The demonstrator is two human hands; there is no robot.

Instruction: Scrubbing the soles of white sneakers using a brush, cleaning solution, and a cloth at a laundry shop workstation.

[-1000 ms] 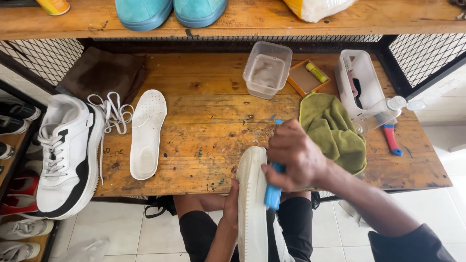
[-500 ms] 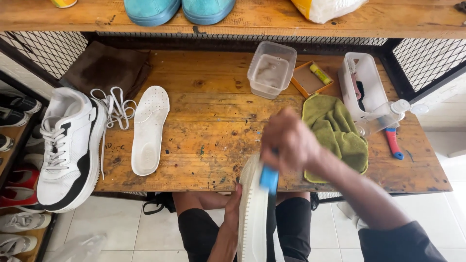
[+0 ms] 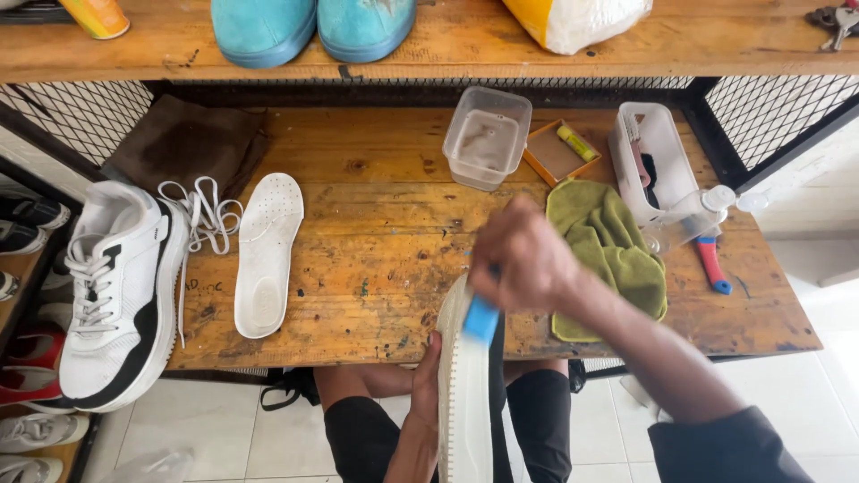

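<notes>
My right hand (image 3: pixel 523 255) grips a blue brush (image 3: pixel 480 317) and presses it against the white sole of a shoe (image 3: pixel 463 394) held on edge over my lap. My left hand (image 3: pixel 424 389) clasps that shoe from the left side, fingers on the sole's edge. The shoe stands at the front edge of the wooden table (image 3: pixel 385 241).
On the table lie a white insole (image 3: pixel 267 252), loose white laces (image 3: pixel 204 215), a brown cloth (image 3: pixel 183 143), a green cloth (image 3: pixel 604 246), a clear tub (image 3: pixel 486 137), a small orange tray (image 3: pixel 557 150), a white caddy (image 3: pixel 653 165) and a red-and-blue tool (image 3: pixel 712 265). A white and black sneaker (image 3: pixel 112 291) overhangs the left end.
My right hand has moved the brush up along the sole, from about the middle to near the toe end. The left hand keeps its hold.
</notes>
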